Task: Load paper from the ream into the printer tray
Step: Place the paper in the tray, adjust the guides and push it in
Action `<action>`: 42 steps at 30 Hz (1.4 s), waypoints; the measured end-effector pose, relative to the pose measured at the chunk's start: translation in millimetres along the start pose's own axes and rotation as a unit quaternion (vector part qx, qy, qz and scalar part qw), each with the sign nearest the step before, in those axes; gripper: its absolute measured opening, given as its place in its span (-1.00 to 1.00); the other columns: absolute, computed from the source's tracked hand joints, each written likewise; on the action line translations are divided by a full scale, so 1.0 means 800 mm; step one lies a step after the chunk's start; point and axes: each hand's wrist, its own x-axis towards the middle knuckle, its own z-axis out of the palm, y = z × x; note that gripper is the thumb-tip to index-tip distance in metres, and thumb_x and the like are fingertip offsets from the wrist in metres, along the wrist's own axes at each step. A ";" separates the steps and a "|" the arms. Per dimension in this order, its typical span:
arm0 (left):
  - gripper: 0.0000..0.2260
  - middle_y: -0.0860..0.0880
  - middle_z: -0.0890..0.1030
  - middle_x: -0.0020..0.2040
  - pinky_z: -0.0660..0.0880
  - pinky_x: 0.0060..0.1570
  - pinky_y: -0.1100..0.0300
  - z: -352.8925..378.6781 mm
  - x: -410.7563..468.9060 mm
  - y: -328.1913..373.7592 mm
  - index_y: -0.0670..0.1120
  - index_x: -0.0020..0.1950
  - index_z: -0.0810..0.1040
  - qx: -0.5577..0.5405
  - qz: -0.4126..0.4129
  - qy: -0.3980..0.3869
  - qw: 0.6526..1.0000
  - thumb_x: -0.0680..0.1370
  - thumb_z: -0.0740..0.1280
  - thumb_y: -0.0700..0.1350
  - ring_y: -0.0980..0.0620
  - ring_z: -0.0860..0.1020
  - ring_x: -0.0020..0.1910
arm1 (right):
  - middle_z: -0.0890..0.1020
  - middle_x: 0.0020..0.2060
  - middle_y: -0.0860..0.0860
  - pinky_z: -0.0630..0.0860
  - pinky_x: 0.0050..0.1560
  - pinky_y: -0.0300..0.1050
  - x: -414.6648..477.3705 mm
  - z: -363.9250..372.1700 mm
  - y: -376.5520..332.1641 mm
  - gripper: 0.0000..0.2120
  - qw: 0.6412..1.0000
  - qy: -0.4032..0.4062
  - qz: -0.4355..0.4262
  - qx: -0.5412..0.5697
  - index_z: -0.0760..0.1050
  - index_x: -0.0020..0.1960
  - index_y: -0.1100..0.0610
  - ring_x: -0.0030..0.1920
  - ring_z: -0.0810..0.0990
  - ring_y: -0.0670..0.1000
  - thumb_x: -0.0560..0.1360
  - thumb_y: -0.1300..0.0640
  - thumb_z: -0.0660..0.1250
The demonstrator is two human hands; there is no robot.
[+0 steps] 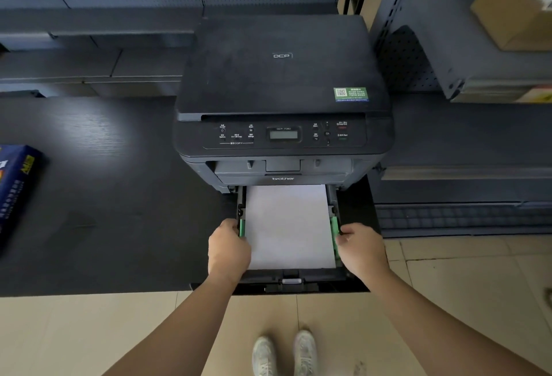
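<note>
A black printer (pixel 280 89) stands on a dark table (pixel 104 196). Its paper tray (pixel 291 281) is pulled out toward me, and a stack of white paper (pixel 288 226) lies flat inside it. My left hand (pixel 228 248) grips the tray's left side at the green paper guide (pixel 242 227). My right hand (pixel 360 248) grips the tray's right side at the other green guide (pixel 335 226). The blue paper ream (pixel 16 187) lies on the table at the far left, cut off by the frame edge.
Grey metal shelving (pixel 98 32) runs behind the table. A perforated shelf unit (pixel 448 47) with cardboard boxes (pixel 513 14) stands to the right. Beige floor tiles (pixel 448 280) lie below, and my shoes (pixel 283 351) show at the bottom.
</note>
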 end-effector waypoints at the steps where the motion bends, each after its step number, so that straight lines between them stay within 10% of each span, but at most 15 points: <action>1: -0.60 -0.16 0.65 0.12 0.50 -0.12 0.11 -0.004 -0.001 0.000 -0.17 0.31 0.55 0.002 -0.002 0.002 1.000 0.50 0.21 -0.34 -0.18 0.59 0.01 | 0.69 0.08 0.08 0.42 -0.34 -0.35 0.000 -0.002 0.004 -0.72 1.000 0.003 0.002 -0.002 0.58 0.24 0.15 -0.25 0.60 -0.04 0.54 0.17 0.33; 6: -0.64 -0.18 0.66 0.11 0.44 -0.33 0.24 -0.003 0.000 -0.014 -0.20 0.28 0.57 0.023 0.000 -0.002 1.000 0.51 0.23 -0.32 -0.08 0.55 -0.16 | 0.71 -0.03 0.02 0.30 -0.45 -0.39 0.001 0.002 0.016 -0.77 0.999 -0.003 -0.001 -0.033 0.62 0.14 0.12 -0.37 0.48 -0.21 0.52 0.07 0.38; 11: -0.68 -0.17 0.64 0.15 0.48 -0.14 0.14 0.008 -0.003 -0.025 -0.20 0.29 0.56 0.027 -0.014 0.003 1.000 0.53 0.31 -0.28 -0.07 0.54 -0.08 | 0.72 -0.09 0.03 0.28 -0.45 -0.40 -0.002 0.018 0.025 -0.76 0.999 0.010 0.007 -0.034 0.61 0.08 0.16 -0.37 0.49 -0.15 0.48 0.05 0.43; 29: -0.83 -0.16 0.68 -0.04 0.64 -0.17 0.02 0.017 0.008 -0.027 -0.16 0.11 0.64 0.036 -0.054 0.020 0.998 0.54 0.34 -0.22 -0.18 0.65 -0.14 | 0.69 -0.26 0.05 0.63 -0.28 -0.06 0.007 0.032 0.034 -0.90 0.997 0.043 -0.036 -0.055 0.64 -0.14 0.17 -0.31 0.65 0.02 0.49 0.14 0.40; 42: -0.79 -0.14 0.68 -0.04 0.65 -0.14 -0.01 0.018 0.008 -0.028 -0.16 0.11 0.64 0.031 -0.030 0.011 0.999 0.53 0.29 -0.23 -0.19 0.65 -0.13 | 0.63 -0.25 0.07 0.41 -0.41 -0.30 0.015 0.034 0.040 -0.93 0.996 0.030 -0.074 -0.045 0.59 -0.20 0.18 -0.35 0.57 -0.04 0.45 0.20 0.42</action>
